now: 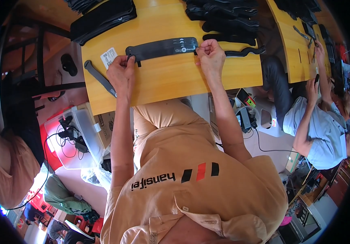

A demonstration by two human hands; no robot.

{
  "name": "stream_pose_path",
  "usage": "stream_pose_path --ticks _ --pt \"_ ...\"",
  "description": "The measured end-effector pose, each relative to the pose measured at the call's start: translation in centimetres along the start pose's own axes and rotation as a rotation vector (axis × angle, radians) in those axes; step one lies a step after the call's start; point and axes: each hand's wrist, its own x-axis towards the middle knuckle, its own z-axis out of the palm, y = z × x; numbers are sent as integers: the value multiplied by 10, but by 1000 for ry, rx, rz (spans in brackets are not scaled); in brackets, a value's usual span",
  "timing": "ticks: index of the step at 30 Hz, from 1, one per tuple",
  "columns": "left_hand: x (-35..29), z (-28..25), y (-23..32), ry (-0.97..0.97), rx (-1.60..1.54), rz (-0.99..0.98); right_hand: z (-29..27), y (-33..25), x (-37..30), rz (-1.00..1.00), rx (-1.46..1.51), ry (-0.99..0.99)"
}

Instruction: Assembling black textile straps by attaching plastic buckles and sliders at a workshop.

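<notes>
A wide black strap (158, 49) with pale printing near its right end stretches sideways just over the yellow table (171, 77). My left hand (121, 74) is closed, thumb and fingers pinching the strap's left end. At the opposite end, my right hand (211, 62) is also closed, its fingertips on the strap's corner. Small dark tabs stick out below the strap beside my left fingers. Left of that hand lie a narrower dark strap (100, 78) and a white printed label (109, 56), partly behind my knuckles.
Black straps are stacked at the table's far left (103, 22) and far right (227, 24). A clear plastic bin (75, 142) with cables stands below on the left. Another person in a light shirt (319, 130) works at a second table (295, 53) on the right.
</notes>
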Motion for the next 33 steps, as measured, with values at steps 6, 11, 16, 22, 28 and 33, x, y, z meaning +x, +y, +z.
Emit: stream_pose_path --ticks 6,11,16,22,28,33 --pt "1 2 -6 16 -19 19 0 -2 -1 6 4 2" --pt "0 2 -5 19 -25 12 0 0 0 8 -1 4" --pt "0 3 -5 20 -28 -5 0 -3 -1 9 -4 1" --pt "0 2 -1 41 34 32 1 -2 0 27 16 1" --pt "2 3 -1 39 111 13 0 -3 -2 22 3 5" --pt "1 2 1 40 178 14 2 1 -1 -2 -11 19"
